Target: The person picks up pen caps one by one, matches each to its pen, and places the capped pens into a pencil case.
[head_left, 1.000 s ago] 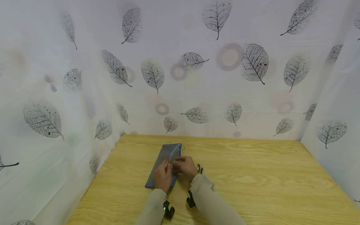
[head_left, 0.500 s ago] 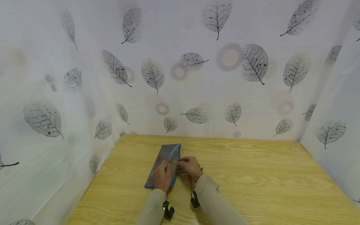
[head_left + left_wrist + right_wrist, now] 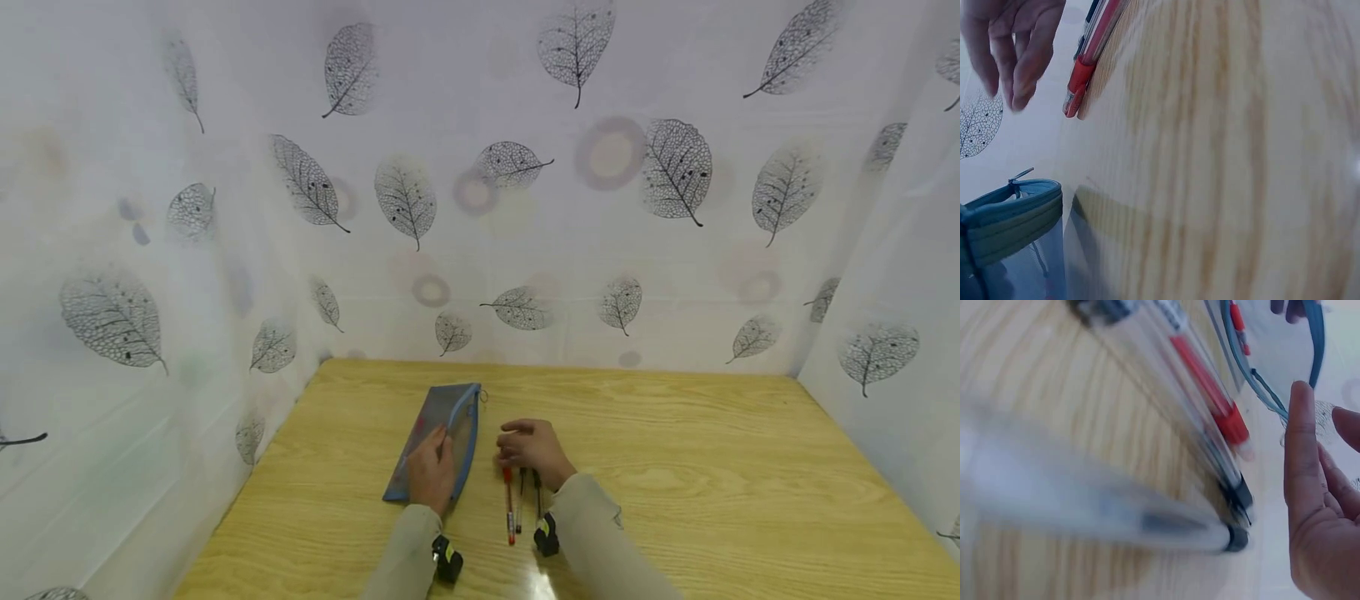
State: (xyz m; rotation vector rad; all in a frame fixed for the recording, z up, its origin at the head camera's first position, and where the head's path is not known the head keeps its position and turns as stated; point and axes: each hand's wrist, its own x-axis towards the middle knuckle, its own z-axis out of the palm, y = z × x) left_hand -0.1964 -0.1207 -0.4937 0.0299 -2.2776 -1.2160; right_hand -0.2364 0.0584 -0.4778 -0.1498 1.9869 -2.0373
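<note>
On the left of the table, a translucent pencil pouch point(image 3: 450, 402) with blue edging stands partly unzipped. My left hand point(image 3: 431, 471) pinches the near side of its mouth. Its zipped blue rim point(image 3: 1016, 215) gapes in the left wrist view. Something red shows through the pouch wall. My right hand point(image 3: 536, 448) is right of the pouch, above the upper ends of several pens, fingers loosely bent with nothing between them. The pens lie side by side: a red pen point(image 3: 510, 510), a black pen point(image 3: 520, 504) and another black pen point(image 3: 1204, 531), close below the right hand in its wrist view.
The wood-grain table point(image 3: 712, 483) extends to the right of the pens. A white leaf-printed curtain point(image 3: 525, 225) encloses its back and sides. Black camera mounts point(image 3: 447, 560) sit on both wrists, the right one beside the lower ends of the pens.
My right hand has moved right, from the pouch's mouth to above the pens, uncovering them. The left hand has stayed on the pouch, and a red patch now shows through its wall.
</note>
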